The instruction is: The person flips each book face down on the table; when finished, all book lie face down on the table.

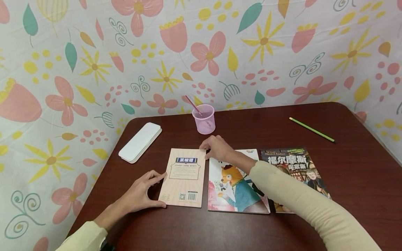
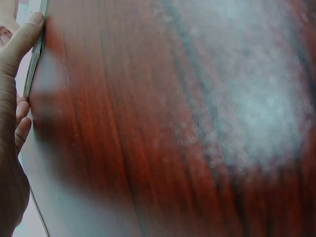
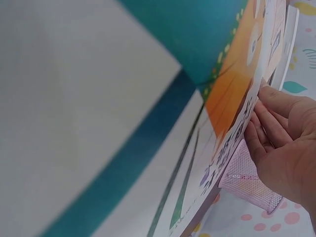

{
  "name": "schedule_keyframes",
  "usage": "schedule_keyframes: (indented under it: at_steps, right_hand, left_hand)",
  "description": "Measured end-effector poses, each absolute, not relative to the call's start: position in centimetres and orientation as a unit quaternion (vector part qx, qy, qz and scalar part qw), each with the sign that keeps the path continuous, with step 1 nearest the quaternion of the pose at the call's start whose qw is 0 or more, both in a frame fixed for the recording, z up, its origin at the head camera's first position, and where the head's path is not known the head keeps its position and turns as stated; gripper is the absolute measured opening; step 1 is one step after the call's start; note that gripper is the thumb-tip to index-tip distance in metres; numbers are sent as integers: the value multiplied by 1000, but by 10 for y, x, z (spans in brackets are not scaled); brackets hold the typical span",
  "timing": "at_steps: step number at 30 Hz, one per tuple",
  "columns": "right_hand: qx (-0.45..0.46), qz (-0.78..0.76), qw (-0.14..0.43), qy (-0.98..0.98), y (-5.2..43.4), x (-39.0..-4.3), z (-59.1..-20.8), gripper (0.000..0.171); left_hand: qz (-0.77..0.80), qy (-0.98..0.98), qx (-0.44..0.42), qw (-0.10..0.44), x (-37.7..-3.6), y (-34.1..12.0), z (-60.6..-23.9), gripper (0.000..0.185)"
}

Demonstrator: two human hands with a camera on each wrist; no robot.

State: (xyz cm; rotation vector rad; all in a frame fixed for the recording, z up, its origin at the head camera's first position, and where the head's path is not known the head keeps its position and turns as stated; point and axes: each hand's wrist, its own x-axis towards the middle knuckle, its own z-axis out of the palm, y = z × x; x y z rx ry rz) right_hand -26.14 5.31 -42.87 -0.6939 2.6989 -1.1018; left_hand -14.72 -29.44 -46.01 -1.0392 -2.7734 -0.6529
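Peach book edges under both hands.

the person is wearing long cream sleeves on both arms; left hand and right hand are showing bare, short nails, a dark band edging the left cuff.

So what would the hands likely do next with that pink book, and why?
Probably nudge the pink book right, flush with the fox book. The left hand presses its left edge, the right hand touches its top right corner, and a narrow strip of table shows between the two books, while the fox book already lies against the dark book.
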Motion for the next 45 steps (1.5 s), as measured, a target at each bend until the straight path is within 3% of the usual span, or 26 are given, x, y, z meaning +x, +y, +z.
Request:
schedule_keyframes:
  at_steps: [14, 24, 29, 35, 45]
  right_hand:
    - [-250, -349, 92, 898, 55, -261, -422, 40]
    - [-249, -411, 166, 861, 68, -267, -415, 55]
    - [-250, -434, 175, 847, 77, -267, -410, 64]
    - [-260, -446, 187, 835, 103, -264, -406, 75]
    - [-280, -410, 178, 849, 154, -258, -419, 80]
  left_hand:
    - [-196, -911, -359, 58, -149, -297, -459, 108]
    - [-228, -911, -342, 27, -155, -303, -448, 64]
    - [-284, -901, -326, 28, -164, -302, -437, 54]
    - [-345, -881, -323, 14, -181, -298, -420, 62]
    - [-371, -884, -282, -27, -195, -264, -400, 97]
